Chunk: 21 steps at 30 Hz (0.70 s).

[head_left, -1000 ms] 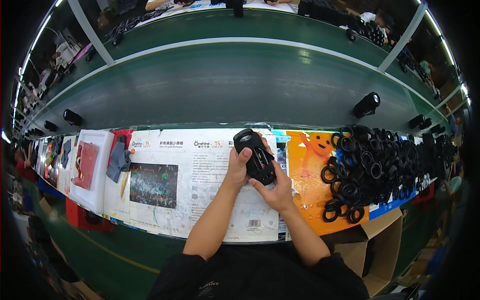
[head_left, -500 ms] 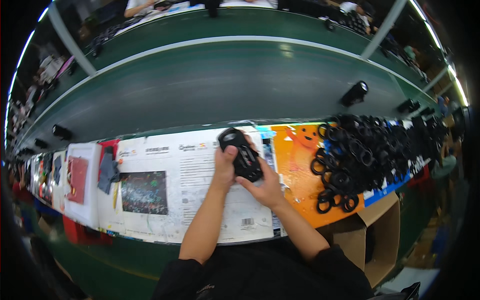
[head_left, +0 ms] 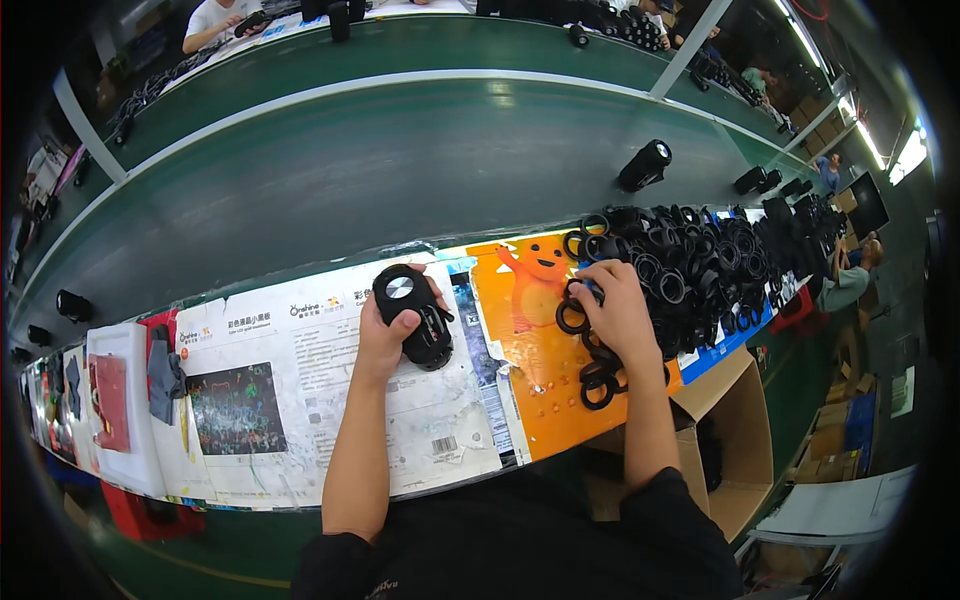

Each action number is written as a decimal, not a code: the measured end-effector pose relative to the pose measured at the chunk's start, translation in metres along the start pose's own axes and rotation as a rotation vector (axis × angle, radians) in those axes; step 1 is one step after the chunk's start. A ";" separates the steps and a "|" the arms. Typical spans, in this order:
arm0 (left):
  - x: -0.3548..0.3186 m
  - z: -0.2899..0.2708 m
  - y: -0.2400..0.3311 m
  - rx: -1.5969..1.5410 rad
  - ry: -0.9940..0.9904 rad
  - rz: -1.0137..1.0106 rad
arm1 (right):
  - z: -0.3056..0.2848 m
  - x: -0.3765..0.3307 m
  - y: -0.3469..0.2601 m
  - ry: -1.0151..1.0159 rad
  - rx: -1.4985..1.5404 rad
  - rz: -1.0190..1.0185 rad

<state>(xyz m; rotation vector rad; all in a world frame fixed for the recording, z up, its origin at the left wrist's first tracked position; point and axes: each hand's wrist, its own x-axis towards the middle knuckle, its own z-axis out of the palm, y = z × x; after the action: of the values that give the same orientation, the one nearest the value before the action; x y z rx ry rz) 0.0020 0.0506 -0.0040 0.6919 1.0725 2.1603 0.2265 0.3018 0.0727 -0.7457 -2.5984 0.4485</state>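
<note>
Open cardboard box (head_left: 745, 440) below counter edge at right, contents hidden in shadow. Counter (head_left: 300, 400) covered with flattened printed cartons. Left hand (head_left: 385, 335) grip closed round black cylindrical speaker (head_left: 413, 315), held just above cartons, round silver end cap facing up. Right hand (head_left: 618, 310) fingers down on near edge of pile of black rings (head_left: 700, 270), touching them; fingertips hidden among rings, cannot tell if grip holds one. Beyond: green conveyor belt (head_left: 400, 170), second black speaker (head_left: 643, 166) lying on it. Far workers cut off at top.
</note>
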 end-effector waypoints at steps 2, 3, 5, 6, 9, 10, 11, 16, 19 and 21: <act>0.001 -0.001 -0.001 -0.046 -0.046 0.015 | 0.004 0.007 0.014 -0.091 -0.193 -0.020; 0.001 -0.003 -0.002 -0.038 -0.040 0.044 | 0.009 0.013 0.012 -0.147 -0.293 -0.052; -0.001 -0.006 -0.006 -0.021 -0.035 0.059 | 0.015 0.019 0.006 -0.335 -0.450 -0.003; 0.000 -0.003 -0.005 -0.026 -0.046 0.062 | 0.018 0.020 0.014 -0.361 -0.489 -0.027; -0.003 -0.002 -0.003 -0.030 -0.056 0.028 | 0.020 0.035 0.011 -0.358 -0.214 0.013; -0.005 -0.003 -0.004 -0.012 -0.030 -0.010 | 0.016 0.035 -0.004 -0.280 -0.168 -0.035; -0.007 -0.005 -0.005 0.005 -0.005 -0.048 | 0.023 0.039 -0.011 -0.283 -0.160 -0.048; -0.007 -0.004 -0.008 0.017 -0.015 -0.058 | 0.052 0.042 -0.046 -0.206 0.225 0.088; -0.006 -0.003 -0.006 0.010 -0.011 -0.056 | 0.075 0.044 -0.041 -0.158 0.405 0.219; -0.005 -0.004 -0.008 0.010 -0.010 -0.049 | 0.081 0.043 -0.043 -0.131 0.803 0.433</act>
<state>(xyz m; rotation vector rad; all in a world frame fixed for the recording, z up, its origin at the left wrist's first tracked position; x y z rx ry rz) 0.0051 0.0485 -0.0137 0.6734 1.0849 2.1097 0.1374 0.2759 0.0325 -0.9714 -2.0439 1.5807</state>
